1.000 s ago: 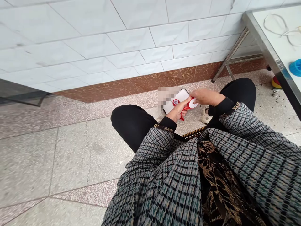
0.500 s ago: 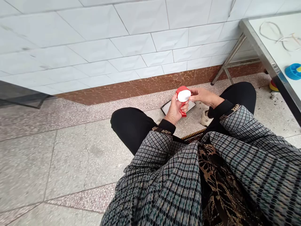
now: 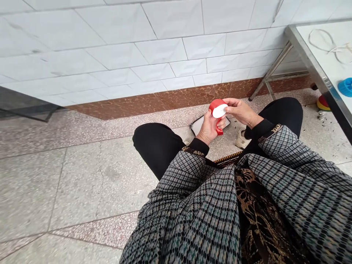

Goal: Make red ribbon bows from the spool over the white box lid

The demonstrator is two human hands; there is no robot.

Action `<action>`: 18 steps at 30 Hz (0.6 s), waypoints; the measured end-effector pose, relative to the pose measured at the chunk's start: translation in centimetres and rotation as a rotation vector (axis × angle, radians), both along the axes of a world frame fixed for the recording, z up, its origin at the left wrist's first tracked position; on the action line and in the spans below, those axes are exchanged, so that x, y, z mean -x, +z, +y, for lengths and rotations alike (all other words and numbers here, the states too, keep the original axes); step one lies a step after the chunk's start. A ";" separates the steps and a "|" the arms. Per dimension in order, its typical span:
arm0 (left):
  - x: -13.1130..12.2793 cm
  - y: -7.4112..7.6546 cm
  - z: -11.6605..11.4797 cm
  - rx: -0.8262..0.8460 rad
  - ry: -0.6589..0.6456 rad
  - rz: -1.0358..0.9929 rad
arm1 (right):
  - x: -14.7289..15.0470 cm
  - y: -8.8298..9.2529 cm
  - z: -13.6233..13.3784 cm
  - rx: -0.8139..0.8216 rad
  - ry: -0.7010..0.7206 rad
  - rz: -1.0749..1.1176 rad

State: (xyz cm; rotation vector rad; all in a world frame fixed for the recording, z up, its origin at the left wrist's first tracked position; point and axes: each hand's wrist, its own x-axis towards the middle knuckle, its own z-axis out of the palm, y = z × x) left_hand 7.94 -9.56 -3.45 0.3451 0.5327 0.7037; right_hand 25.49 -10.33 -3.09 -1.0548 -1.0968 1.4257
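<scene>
L hand (image 3: 209,128) is closed round the lower part of the red obj. (image 3: 216,104) w/ white round face; R hand (image 3: 240,110) pinches its edge, thumb on the white. Obj. is thus betw. both hands. Dark-edged panel (image 3: 197,127) is beneath L hand, shoe (image 3: 242,139) under R hand.

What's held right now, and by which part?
A red, handled object with a round white face: left grip around the handle, right grip on the face's right edge.
</scene>
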 end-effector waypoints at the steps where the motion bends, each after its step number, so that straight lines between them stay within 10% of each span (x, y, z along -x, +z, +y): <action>1: 0.0 0.0 0.0 0.001 -0.001 -0.010 | -0.1 0.0 0.1 -0.010 -0.010 0.003; 18: 0.9 -1.7 0.8 -0.242 0.001 0.142 | -1.2 0.1 0.7 -0.460 -0.071 -0.436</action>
